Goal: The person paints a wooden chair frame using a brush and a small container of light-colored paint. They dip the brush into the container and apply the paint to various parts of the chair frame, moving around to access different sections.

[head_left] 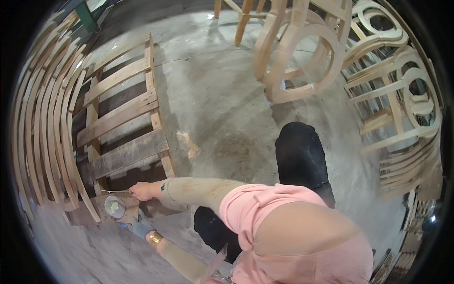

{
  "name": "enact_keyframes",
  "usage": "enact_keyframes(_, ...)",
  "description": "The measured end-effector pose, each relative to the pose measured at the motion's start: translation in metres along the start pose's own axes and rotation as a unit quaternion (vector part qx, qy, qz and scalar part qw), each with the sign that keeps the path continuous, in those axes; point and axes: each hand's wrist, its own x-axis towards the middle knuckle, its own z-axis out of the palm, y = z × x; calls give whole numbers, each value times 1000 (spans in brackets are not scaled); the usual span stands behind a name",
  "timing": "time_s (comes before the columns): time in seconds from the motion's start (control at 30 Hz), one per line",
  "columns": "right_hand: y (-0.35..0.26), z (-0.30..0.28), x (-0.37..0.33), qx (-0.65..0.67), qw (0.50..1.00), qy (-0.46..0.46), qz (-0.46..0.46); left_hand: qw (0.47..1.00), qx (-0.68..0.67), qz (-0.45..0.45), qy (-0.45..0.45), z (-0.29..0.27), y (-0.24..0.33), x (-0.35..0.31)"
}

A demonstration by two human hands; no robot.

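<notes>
My right hand (144, 190), bare, reaches across to the left with its fingers closed on a thin pale stick (113, 191). The stick extends left over a clear round plastic tub (113, 208), which has some whitish stuff inside. Under the tub lies a brown board (87, 214) at the near end of the wooden pallet. My left hand (140, 227), in a grey glove, is at the board's near edge beside the tub. Its thumb and fingers stand apart; whether they press on the board is hard to see. A small blue thing (123, 226) shows by its fingertips.
The slatted wooden pallet (125, 116) lies on the concrete floor, with long curved wooden strips (52, 128) stacked along its left. Ahead stands an unfinished wooden chair frame (302, 90). More pale chair frames (402, 90) crowd the right side. My knees (302, 154) are bent below me.
</notes>
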Motion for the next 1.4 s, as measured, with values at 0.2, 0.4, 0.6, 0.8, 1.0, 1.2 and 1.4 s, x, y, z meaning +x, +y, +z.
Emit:
enact_keyframes(0.2,-62,-138,-91,-165,985,-39,-29,990,-137,-25,-12,-4,60,-29)
enact_keyframes(0.4,-96,-301,-288,-192,971,138,-32,954,-31,171,-245,96,163,-64)
enact_keyframes(0.6,-136,-335,-390,-515,822,236,-66,887,-99,207,-401,189,240,-138)
enact_keyframes(0.8,-146,-364,-441,-640,707,292,72,824,-49,343,-449,244,288,-198)
enact_keyframes(1.0,-123,-395,-505,-569,752,329,43,807,-73,357,-465,282,309,-246)
enact_keyframes(1.2,-110,-419,-557,-619,674,402,-36,778,-74,353,-515,314,337,-290)
enact_keyframes(1.4,-117,-437,-584,-612,662,425,-79,767,-97,355,-526,338,358,-303)
